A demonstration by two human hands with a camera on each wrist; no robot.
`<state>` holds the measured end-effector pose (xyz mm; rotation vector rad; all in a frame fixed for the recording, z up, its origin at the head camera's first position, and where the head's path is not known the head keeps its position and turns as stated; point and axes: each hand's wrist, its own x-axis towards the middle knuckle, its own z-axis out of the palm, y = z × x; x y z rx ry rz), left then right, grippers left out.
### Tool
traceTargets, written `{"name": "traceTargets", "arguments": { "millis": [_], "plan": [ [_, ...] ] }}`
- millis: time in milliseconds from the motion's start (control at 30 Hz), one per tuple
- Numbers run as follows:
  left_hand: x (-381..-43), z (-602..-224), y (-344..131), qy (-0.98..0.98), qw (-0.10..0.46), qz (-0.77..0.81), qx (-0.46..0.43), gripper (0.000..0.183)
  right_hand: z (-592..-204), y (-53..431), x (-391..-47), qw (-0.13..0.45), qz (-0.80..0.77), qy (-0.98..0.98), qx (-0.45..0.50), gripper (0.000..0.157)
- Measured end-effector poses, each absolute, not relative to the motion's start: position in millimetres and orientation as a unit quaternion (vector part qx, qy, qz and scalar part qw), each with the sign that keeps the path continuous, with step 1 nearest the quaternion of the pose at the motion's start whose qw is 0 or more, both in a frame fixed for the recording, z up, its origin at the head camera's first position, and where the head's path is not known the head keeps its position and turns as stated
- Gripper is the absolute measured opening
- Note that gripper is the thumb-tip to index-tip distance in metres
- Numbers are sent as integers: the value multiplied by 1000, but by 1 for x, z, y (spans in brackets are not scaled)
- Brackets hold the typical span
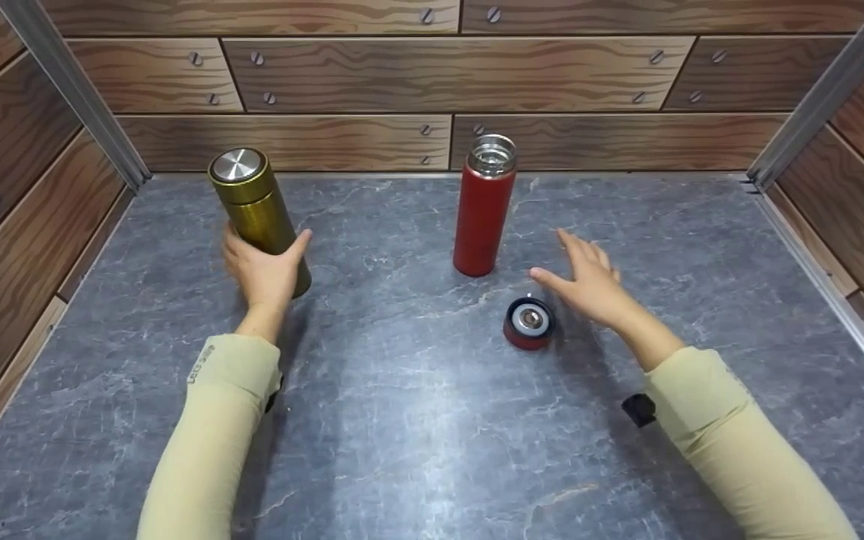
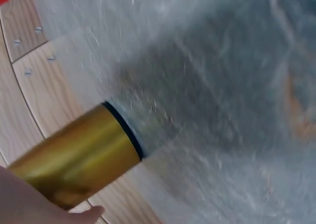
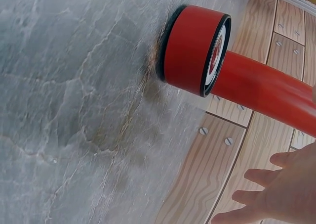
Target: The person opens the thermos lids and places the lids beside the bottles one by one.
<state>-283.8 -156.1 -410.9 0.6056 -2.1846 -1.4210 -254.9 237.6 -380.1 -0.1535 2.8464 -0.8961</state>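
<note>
A gold thermos [image 1: 258, 217] with a silver-topped lid stands at the left, its lower body also showing in the left wrist view. Around its body is my left hand [image 1: 263, 274], thumb on the right side and fingers partly hidden on the left. A red thermos [image 1: 483, 217] stands upright without its lid, its steel mouth uncovered. In front of it, the red lid [image 1: 528, 324] lies with its inner side up. My right hand [image 1: 589, 285] hovers just right of that lid with fingers spread and holds nothing, as the right wrist view also shows.
The grey marbled tabletop [image 1: 402, 420] carries these things. A wood-patterned wall [image 1: 342, 75] closes off the back, with similar panels and metal posts at both sides. A small black device [image 1: 638, 410] sits by the right cuff.
</note>
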Motion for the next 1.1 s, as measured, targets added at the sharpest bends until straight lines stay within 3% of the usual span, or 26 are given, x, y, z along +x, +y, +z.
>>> {"name": "traceTargets", "arguments": {
  "millis": [300, 600, 1100],
  "plan": [
    [-291, -406, -158, -762, 254, -544, 242, 85, -379, 237, -254, 79, -301, 949, -49, 86],
    [-288, -407, -150, -763, 274, -532, 243, 78, -380, 238, -253, 84, -298, 950, -49, 89],
    [-279, -405, -126, -838, 322, -428, 103, 66, -379, 240, -252, 86, -301, 949, -47, 85]
  ]
}}
